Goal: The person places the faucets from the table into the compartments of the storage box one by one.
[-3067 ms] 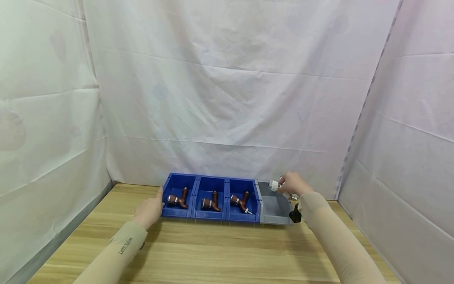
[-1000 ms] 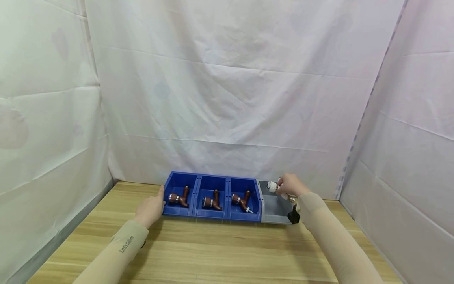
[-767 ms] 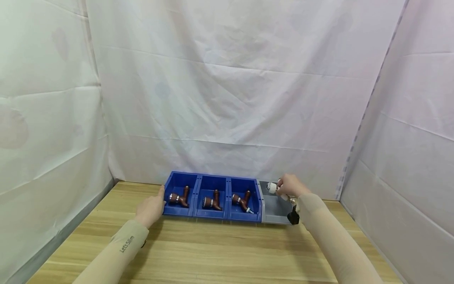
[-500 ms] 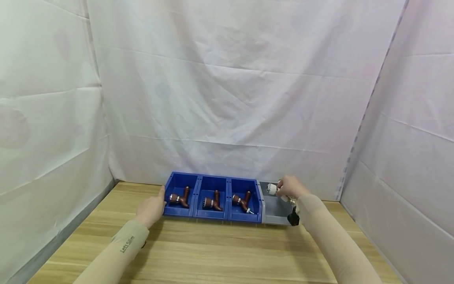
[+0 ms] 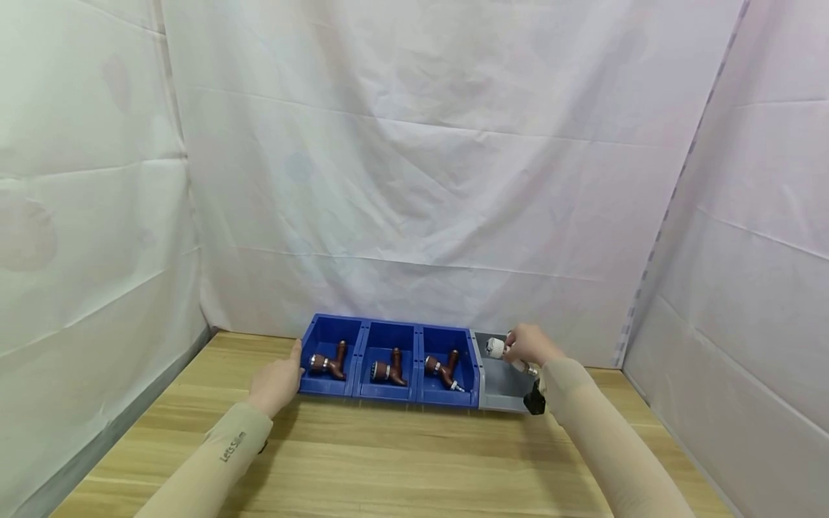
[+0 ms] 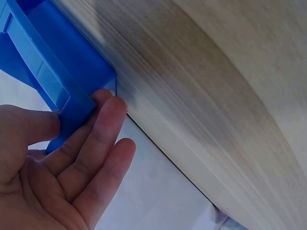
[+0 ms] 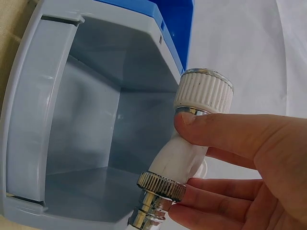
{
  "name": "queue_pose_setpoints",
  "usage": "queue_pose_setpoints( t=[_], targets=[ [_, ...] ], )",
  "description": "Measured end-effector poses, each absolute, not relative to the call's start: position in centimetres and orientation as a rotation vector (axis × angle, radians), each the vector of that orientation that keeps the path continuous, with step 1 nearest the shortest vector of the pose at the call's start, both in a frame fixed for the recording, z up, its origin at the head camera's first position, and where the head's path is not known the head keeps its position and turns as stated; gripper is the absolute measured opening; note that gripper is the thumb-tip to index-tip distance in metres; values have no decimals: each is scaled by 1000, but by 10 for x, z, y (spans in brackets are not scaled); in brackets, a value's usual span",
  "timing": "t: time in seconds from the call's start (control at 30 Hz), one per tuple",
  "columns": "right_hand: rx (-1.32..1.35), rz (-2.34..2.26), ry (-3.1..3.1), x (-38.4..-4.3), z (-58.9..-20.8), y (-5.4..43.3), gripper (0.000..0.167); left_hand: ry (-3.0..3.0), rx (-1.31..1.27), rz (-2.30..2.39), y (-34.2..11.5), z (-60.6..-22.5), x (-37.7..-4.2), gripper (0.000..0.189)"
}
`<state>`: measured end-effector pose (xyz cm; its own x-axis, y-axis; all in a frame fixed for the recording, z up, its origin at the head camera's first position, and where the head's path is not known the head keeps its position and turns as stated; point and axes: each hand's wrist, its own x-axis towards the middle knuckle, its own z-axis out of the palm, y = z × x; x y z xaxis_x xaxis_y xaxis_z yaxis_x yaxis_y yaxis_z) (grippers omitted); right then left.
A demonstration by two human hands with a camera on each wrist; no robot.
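My right hand (image 5: pixel 532 344) holds a white tap (image 7: pixel 177 155) over the grey bin (image 7: pixel 81 115). In the right wrist view the thumb lies on the metal collar under the ribbed white knob; fingers bear on its other side, near the metal hose connector. My left hand (image 5: pixel 275 381) rests against the outer side of the leftmost blue bin (image 6: pixel 53 81), its fingers fairly straight. Brown taps lie in the blue bins: one in the left bin (image 5: pixel 329 362), one in the middle bin (image 5: pixel 391 368) and one with a metal nozzle in the right bin (image 5: pixel 444 370).
The bins stand side by side near the back of the wooden table (image 5: pixel 388 460). A white cloth (image 5: pixel 401 180) hangs behind them, with more cloth at both sides. A black device (image 5: pixel 535 398) sits at my right wrist.
My right hand has lowered slightly with the white tap, staying over the grey bin. The left hand keeps its place at the leftmost blue bin. The view has shifted slightly.
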<state>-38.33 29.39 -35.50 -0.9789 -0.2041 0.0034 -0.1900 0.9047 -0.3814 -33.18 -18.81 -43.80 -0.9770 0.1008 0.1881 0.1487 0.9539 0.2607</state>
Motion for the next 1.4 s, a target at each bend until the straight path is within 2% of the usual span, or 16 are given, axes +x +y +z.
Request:
queue_pose_setpoints(
  t=[0.3, 1.4],
  targets=[
    [-320, -587, 3048, -385, -359, 296, 14, -2941, -173, -429, -187, -435, -330, 64],
    [-245, -617, 3019, -382, -368, 294, 16, -2961, -165, -433, -189, -436, -332, 65]
  ],
)
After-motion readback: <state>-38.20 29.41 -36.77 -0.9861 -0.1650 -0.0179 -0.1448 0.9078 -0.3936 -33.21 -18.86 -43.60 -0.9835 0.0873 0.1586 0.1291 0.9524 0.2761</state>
